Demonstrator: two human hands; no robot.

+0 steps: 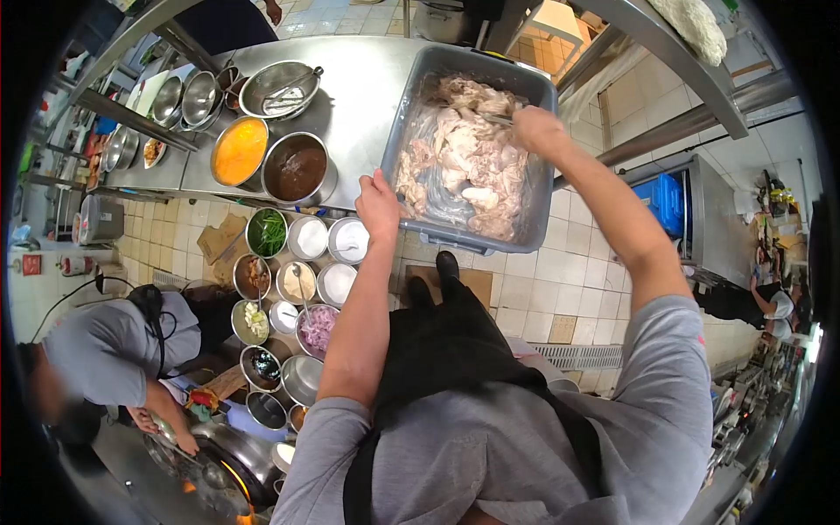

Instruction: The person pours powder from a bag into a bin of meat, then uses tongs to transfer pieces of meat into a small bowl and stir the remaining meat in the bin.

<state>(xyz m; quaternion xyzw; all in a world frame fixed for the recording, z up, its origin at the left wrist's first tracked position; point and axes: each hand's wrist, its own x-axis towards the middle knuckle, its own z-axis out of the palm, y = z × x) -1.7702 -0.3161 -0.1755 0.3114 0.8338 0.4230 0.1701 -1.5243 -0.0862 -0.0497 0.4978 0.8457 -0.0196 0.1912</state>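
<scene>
A large grey plastic tub (409, 96) stands on the steel counter, filled with pale raw meat (468, 157), which looks like chicken pieces. My left hand (378, 206) is closed on the tub's near left rim, thumb upward. Over the tub's right side, my right hand (535, 131) is wrapped round the handle of a metal utensil (497, 119). The utensil's far end is buried in the meat, so its kind is hidden. Left of the tub are a pot of dark brown sauce (297, 168) and a pot of orange liquid (239, 150).
A steel bowl with utensils (282, 89) sits on the steel counter (367, 79). Several ingredient bowls, one with chopped onion (319, 331), stand left of my body. A co-worker (131, 341) handles a wok (206, 472) near flames. A metal post (647, 136) rises at right.
</scene>
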